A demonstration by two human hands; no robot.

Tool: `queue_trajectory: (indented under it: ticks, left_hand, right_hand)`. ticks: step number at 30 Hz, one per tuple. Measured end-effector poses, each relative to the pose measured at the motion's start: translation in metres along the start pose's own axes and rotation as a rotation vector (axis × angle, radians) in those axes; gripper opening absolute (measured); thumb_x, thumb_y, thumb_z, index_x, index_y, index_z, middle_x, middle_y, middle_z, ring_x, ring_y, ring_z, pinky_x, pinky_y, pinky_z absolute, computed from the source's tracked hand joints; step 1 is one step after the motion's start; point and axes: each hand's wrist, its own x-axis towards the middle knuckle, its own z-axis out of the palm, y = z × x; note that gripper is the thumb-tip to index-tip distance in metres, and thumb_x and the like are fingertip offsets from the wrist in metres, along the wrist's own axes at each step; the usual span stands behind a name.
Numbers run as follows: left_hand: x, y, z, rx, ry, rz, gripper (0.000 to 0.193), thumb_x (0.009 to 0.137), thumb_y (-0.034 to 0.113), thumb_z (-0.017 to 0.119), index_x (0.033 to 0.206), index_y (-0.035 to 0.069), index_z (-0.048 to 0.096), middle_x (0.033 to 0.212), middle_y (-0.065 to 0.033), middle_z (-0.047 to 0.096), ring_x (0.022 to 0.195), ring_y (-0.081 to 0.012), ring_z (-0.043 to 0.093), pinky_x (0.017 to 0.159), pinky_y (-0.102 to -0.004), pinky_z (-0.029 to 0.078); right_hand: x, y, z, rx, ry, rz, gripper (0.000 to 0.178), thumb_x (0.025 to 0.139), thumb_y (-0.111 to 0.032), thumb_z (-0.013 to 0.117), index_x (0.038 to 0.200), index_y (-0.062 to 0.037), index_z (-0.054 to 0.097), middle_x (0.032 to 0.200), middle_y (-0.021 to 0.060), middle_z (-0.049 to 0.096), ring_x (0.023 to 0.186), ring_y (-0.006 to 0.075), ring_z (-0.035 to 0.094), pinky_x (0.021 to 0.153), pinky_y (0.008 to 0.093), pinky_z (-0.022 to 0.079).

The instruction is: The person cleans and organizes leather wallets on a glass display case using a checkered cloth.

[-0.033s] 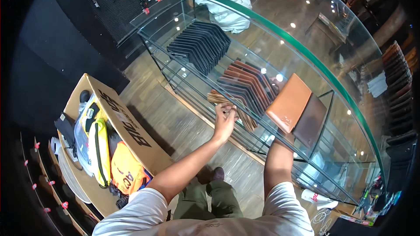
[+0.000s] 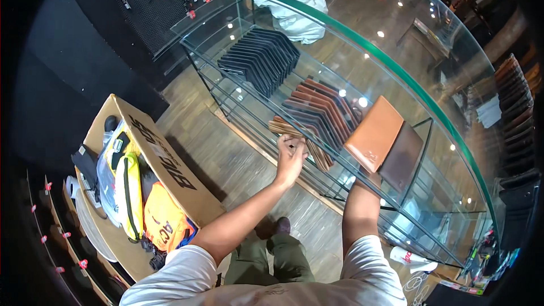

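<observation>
In the middle of the frame, the left hand [image 2: 290,161] is at the front edge of a glass case [image 2: 362,51], beside a stack of tan wallets [image 2: 282,126]. Its fingers are curled, with the thumb and fingertips close together; whether they grip anything I cannot tell. The tan wallets lie aslant along that edge, running from above the hand down to its right.

Right of centre, the right hand [image 2: 369,178] is mostly hidden at the lower edge of an orange wallet [image 2: 374,134], so I cannot tell how its fingers stand. A dark wallet [image 2: 402,156] lies just beside the orange one, on its lower right.

Up and left of the orange wallet, a slanting row of brown wallets [image 2: 323,105] fills the case's middle, and a row of black wallets [image 2: 258,59] stands further to the upper left. A white bag [image 2: 294,5] shows at the top. At the lower left, a cardboard box [image 2: 201,198] holds a yellow pouch [image 2: 127,192] and an orange bag [image 2: 164,215].
</observation>
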Motion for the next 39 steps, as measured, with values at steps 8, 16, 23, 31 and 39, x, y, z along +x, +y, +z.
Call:
queue_trajectory:
  ticks: [8, 16, 23, 31, 39]
  left_hand:
    - [-0.012, 0.017, 0.012, -0.074, -0.082, -0.111, 0.056, 0.097, 0.017, 0.049, 0.149, 0.01, 0.028, 0.135, -0.0081, 0.048, 0.118, -0.0213, 0.051, 0.099, -0.046, 0.048]
    - [-0.025, 0.025, 0.017, -0.096, -0.067, -0.129, 0.068, 0.095, 0.022, 0.053, 0.153, 0.007, 0.022, 0.144, -0.0136, 0.045, 0.131, -0.0306, 0.044, 0.105, -0.0463, 0.041]
    - [-0.025, 0.031, 0.009, -0.141, -0.116, -0.186, 0.09, 0.094, 0.023, 0.054, 0.159, 0.015, -0.008, 0.156, -0.017, 0.03, 0.14, -0.0358, 0.037, 0.109, -0.042, 0.038]
    - [-0.028, 0.02, 0.004, -0.162, -0.147, -0.213, 0.095, 0.095, 0.03, 0.051, 0.156, 0.02, -0.021, 0.163, -0.0167, 0.015, 0.149, -0.0321, 0.018, 0.121, -0.0472, 0.011]
    - [-0.079, 0.024, -0.022, -0.123, -0.09, -0.204, 0.097, 0.092, 0.027, 0.052, 0.155, 0.012, -0.02, 0.163, -0.0259, 0.001, 0.148, -0.0384, 0.02, 0.121, -0.0437, 0.018]
  right_hand:
    - [0.008, -0.061, 0.02, 0.037, -0.119, 0.028, 0.059, 0.093, -0.048, 0.06, 0.13, -0.0025, 0.06, 0.129, 0.0173, 0.061, 0.126, 0.0254, 0.051, 0.111, 0.039, 0.031]
    - [-0.006, -0.097, 0.02, 0.024, -0.197, 0.082, 0.062, 0.09, -0.051, 0.064, 0.129, -0.0035, 0.062, 0.129, 0.0169, 0.062, 0.128, 0.0248, 0.051, 0.113, 0.0391, 0.03]
    - [-0.018, -0.097, 0.02, 0.035, -0.24, 0.097, 0.069, 0.09, -0.054, 0.065, 0.134, -0.0013, 0.058, 0.134, 0.0159, 0.059, 0.13, 0.0251, 0.049, 0.113, 0.0372, 0.03]
    - [-0.023, -0.1, 0.029, -0.017, -0.326, 0.09, 0.077, 0.089, -0.057, 0.066, 0.139, 0.0011, 0.052, 0.14, 0.0147, 0.055, 0.132, 0.0254, 0.047, 0.112, 0.0351, 0.03]
    - [-0.046, -0.075, 0.035, 0.138, -0.636, -0.059, 0.054, 0.098, -0.043, 0.06, 0.132, -0.0021, 0.059, 0.122, 0.0066, 0.065, 0.113, 0.0165, 0.056, 0.103, 0.0319, 0.04]
